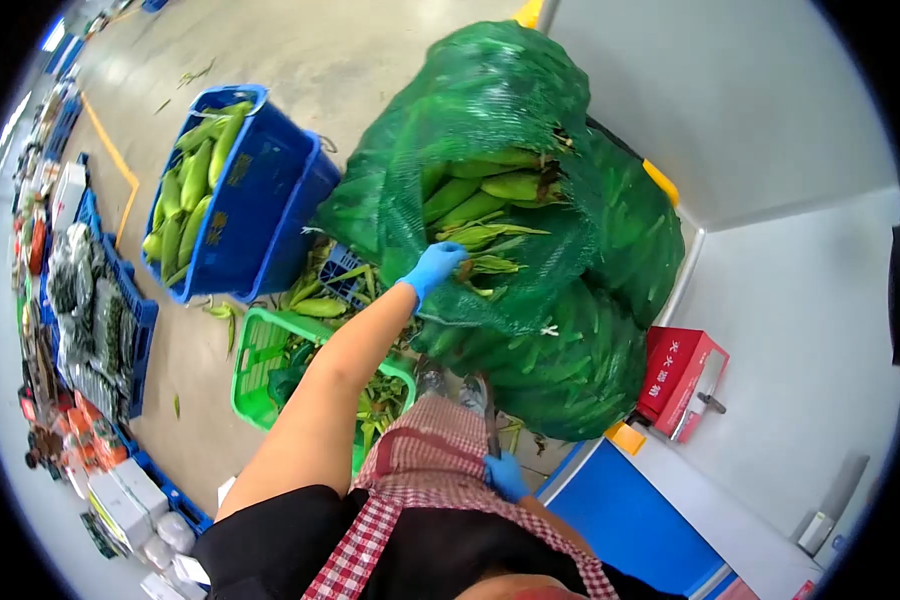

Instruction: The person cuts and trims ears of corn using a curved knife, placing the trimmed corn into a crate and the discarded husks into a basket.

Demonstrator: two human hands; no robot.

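Observation:
My left hand (pixel 436 270), in a blue glove, reaches to the mouth of a green mesh sack (pixel 480 90). Its fingers are bent at the edge of the opening beside the husks; what they hold, if anything, is hidden. Inside the sack lie several green corn cobs (pixel 470 203) in their husks. My right hand (pixel 508 476), also gloved in blue, is low beside the checked apron (pixel 430 440), with its fingers mostly hidden at a dark, thin object. More full green mesh sacks (pixel 560 365) lie under and beside the open one.
Stacked blue crates (pixel 255 200) with corn cobs stand at the upper left. A green basket (pixel 255 365) holding husks is near my legs. A red box (pixel 670 375) stands by the grey wall (pixel 800 270). Pallets with packed goods (pixel 95 300) line the far left.

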